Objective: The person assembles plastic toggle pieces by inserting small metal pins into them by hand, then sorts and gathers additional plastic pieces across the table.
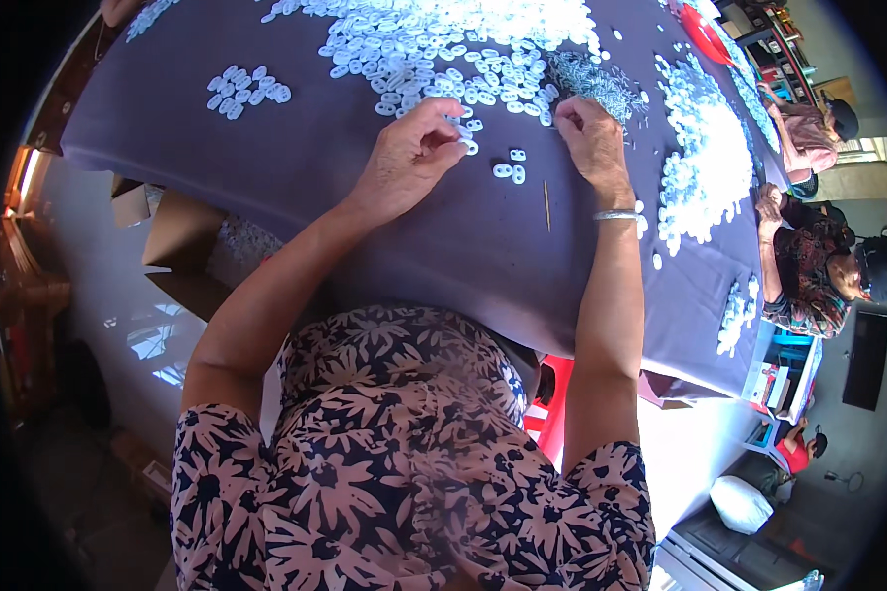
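My left hand (409, 163) hovers at the near edge of a large heap of white oval two-holed pieces (414, 59). Its thumb and forefinger are apart, and one white piece (470, 148) lies at the thumb tip; whether they touch I cannot tell. My right hand (596, 148), a silvery bangle on its wrist, is closed in a pinch beside a pile of small grey metal pins (601, 84). Whatever is between those fingertips is too small to make out. Between my hands lie three loose white pieces (511, 169) and a thin wooden stick (548, 205).
A dark cloth (315, 163) covers the table. A small cluster of white pieces (246, 89) lies left; another bright heap (705, 158) lies right, near a red dish (705, 37). Two people (818, 266) sit along the right edge. An open cardboard box (182, 231) stands below left.
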A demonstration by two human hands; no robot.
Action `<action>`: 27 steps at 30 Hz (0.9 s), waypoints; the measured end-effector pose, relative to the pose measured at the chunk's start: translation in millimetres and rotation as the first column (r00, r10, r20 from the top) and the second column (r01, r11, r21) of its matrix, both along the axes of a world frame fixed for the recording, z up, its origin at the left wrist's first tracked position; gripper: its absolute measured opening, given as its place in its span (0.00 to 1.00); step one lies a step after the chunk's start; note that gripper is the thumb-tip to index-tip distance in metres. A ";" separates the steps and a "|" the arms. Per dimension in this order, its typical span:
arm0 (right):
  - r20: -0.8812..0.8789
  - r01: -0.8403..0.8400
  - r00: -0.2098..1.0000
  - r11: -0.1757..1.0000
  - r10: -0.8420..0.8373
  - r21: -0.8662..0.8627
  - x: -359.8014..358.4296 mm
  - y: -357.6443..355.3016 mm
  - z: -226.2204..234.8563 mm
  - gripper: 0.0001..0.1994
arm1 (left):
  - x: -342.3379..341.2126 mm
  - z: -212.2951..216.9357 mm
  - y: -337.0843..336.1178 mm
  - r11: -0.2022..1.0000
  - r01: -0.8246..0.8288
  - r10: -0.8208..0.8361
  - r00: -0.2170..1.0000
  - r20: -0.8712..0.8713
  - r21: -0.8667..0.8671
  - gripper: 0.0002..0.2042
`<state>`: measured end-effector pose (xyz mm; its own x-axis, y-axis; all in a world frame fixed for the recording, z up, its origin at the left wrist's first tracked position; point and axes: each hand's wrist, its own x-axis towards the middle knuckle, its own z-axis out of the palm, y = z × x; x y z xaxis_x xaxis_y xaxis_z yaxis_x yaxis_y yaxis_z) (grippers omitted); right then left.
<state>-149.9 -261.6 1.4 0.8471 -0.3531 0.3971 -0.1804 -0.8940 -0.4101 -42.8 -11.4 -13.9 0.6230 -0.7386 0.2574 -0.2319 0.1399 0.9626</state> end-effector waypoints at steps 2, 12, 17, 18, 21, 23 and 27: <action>-0.033 -0.012 0.999 0.989 0.017 0.145 -6.4 16.9 14.8 0.04 | 1.1 0.0 1.8 1.000 -0.010 0.010 1.000 -0.002 0.006 0.15; -0.019 -0.055 0.997 0.824 0.079 0.564 -16.4 24.4 17.7 0.00 | 1.8 1.5 2.2 1.000 0.007 -0.008 0.999 0.047 0.024 0.15; 0.052 -0.048 0.998 0.833 0.023 0.552 -16.8 18.0 18.9 0.02 | 2.5 -1.6 1.7 1.000 0.000 -0.002 0.998 0.057 0.026 0.14; 0.085 -0.090 0.995 0.816 0.050 0.571 -16.4 17.2 17.7 0.01 | 2.4 -1.9 1.4 1.000 0.009 -0.010 0.999 0.049 0.022 0.14; 0.098 -0.134 0.991 0.791 0.094 0.597 -17.2 17.2 14.8 0.02 | 2.9 -1.4 1.1 1.000 0.014 -0.014 0.999 0.036 0.023 0.14; 0.098 -0.134 0.991 0.789 0.094 0.600 -16.7 14.1 12.8 0.02 | 2.9 -0.2 1.7 1.000 0.010 -0.011 0.999 0.032 0.030 0.15; 0.179 -0.180 0.980 0.765 0.087 0.619 -15.0 11.8 6.9 0.03 | 2.3 -0.6 1.9 1.000 0.011 -0.011 0.999 0.048 -0.007 0.14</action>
